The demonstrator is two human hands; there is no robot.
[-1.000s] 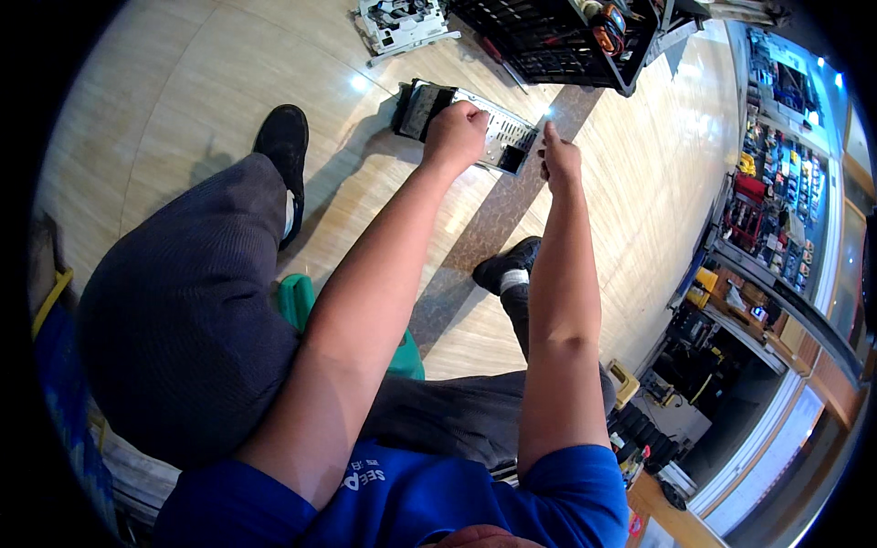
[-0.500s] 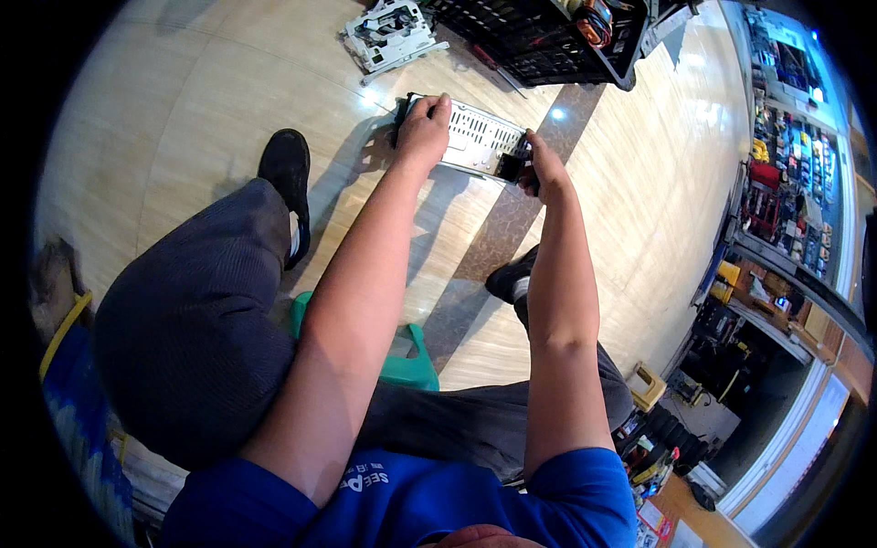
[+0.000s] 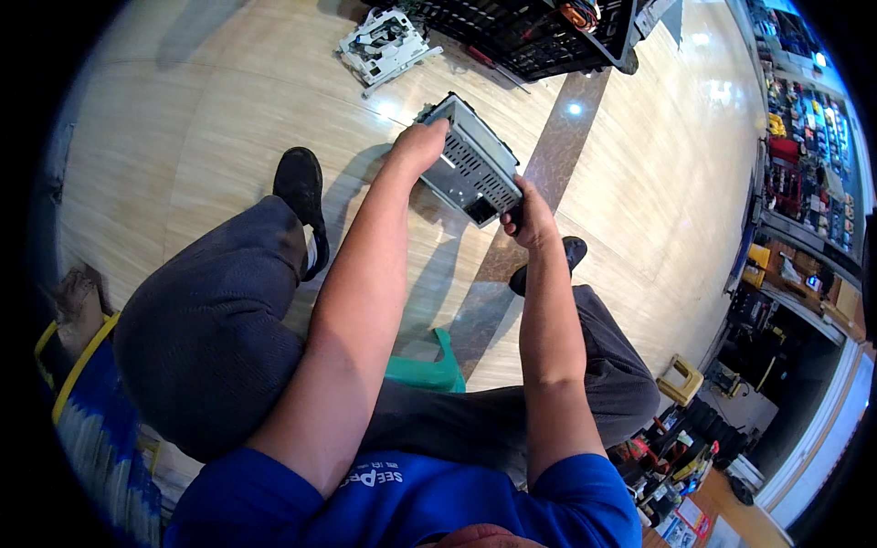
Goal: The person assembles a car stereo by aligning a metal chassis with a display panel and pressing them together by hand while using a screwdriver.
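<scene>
Above the floor, both my hands grip what looks like a car stereo [image 3: 471,163], a flat silvery metal casing with rows of vent slots and black edges. My left hand [image 3: 419,149] is closed on its left end, thumb over the top side. At the lower right end my right hand [image 3: 530,215] holds the corner, its fingers curled underneath and partly hidden. The casing is tilted, so its slotted side and another face both show. A pale metal frame with cut-outs [image 3: 385,47] lies on the floor beyond my left hand.
A black plastic crate [image 3: 512,41] stands at the far side, a thin red-handled tool [image 3: 489,62] beside it. Between my legs is a green plastic stool [image 3: 429,370]. Shelves of goods [image 3: 818,173] line the right; a blue-and-yellow item [image 3: 100,411] stands at left.
The casing has been turned and tilted, its right end swinging toward me, so another face shows. Both hands have come slightly nearer, still gripping it. My view has shifted a little.
</scene>
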